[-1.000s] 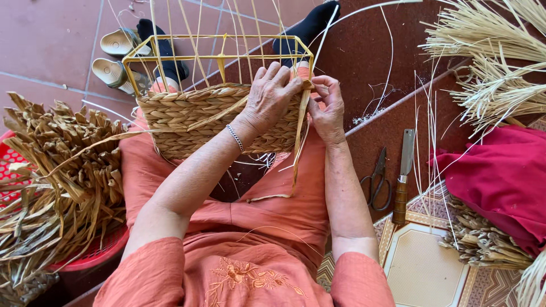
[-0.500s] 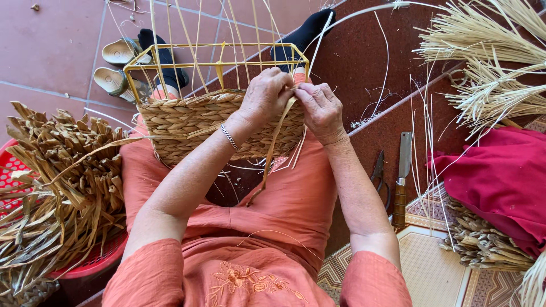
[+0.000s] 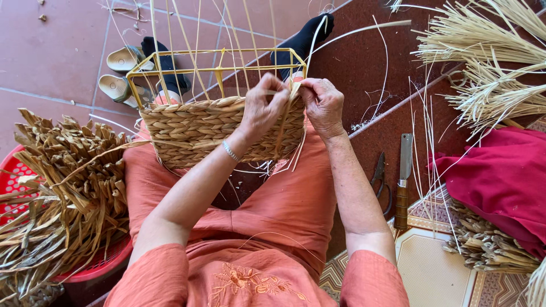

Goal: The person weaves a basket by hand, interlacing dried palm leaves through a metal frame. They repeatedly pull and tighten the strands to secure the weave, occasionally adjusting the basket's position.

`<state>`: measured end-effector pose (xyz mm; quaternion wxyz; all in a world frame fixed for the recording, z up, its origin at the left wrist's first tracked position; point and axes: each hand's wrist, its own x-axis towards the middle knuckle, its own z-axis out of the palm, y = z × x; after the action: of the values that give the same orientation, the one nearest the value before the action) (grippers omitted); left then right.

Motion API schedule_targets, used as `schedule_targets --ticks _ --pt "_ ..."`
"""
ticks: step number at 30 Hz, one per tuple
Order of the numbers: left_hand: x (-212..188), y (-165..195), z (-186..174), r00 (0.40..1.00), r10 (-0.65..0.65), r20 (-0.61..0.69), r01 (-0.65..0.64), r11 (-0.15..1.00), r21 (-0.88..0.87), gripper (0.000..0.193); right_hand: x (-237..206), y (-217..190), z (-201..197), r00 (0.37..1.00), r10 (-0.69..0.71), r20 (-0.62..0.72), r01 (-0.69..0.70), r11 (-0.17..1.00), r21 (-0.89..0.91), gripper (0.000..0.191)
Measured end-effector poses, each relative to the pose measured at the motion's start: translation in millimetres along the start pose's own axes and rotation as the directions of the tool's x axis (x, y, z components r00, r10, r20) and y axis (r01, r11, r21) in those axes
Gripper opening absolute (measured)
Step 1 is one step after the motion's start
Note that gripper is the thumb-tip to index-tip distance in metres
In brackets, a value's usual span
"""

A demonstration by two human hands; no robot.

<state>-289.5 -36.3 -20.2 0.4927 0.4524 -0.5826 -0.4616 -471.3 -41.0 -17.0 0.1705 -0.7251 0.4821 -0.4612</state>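
While perched across the lap in orange trousers, half-woven basket (image 3: 199, 133) on its yellow wire frame (image 3: 216, 71), near the middle of the scene. Left hand (image 3: 264, 108) curled shut over the top rim of the weave, pinching a flat fibre strand (image 3: 282, 133) that hangs down the front. Right hand (image 3: 324, 102) just beside it, fingers closed on the same strand at the rim, right corner. Looks light, this basket, and stiff enough thanks to the frame; the braided wall probably gives a little under the thumb. Strand likely dry, pliable, a touch brittle, so best pinched close to the rim, not out at the loose tail. Thin upright stakes (image 3: 187, 40) rising far, springy and easily bent.

Below, red-brown tiled floor (image 3: 51, 51). Left, a red plastic basket (image 3: 17, 176) heaped with dried leaves (image 3: 62, 187). Far left, a pair of sandals (image 3: 119, 71). Right, scissors (image 3: 381, 179) and a wooden-handled knife (image 3: 402, 179) lying side by side, a red cloth (image 3: 500, 176), pale straw bundles (image 3: 489, 62) far right.
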Motion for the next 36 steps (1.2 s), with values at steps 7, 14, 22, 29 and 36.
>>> schedule_targets --ticks 7,14,22,29,36 --pt "-20 3 -1 0.973 0.226 0.049 -0.231 0.962 0.148 0.02 -3 -1 6 0.999 -0.03 -0.034 0.031 0.999 0.009 0.009" --pt "22 8 6 0.998 0.04 0.051 -0.056 0.932 0.357 0.037 -15 9 7 0.997 0.076 -0.003 -0.076 0.995 0.071 0.009" --pt "6 12 -1 0.931 0.315 0.185 -0.365 0.836 0.411 0.019 -6 3 5 0.973 0.223 0.053 -0.229 0.933 0.279 0.004" --pt "-15 16 -18 0.807 0.49 0.331 -0.589 0.617 0.522 0.044 16 -18 6 0.991 -0.137 0.006 0.137 0.987 -0.082 0.01" --pt "-22 40 -65 0.857 0.467 0.219 -0.473 0.542 0.695 0.083 15 -20 -4 0.971 -0.15 0.184 0.174 0.977 -0.122 0.013"
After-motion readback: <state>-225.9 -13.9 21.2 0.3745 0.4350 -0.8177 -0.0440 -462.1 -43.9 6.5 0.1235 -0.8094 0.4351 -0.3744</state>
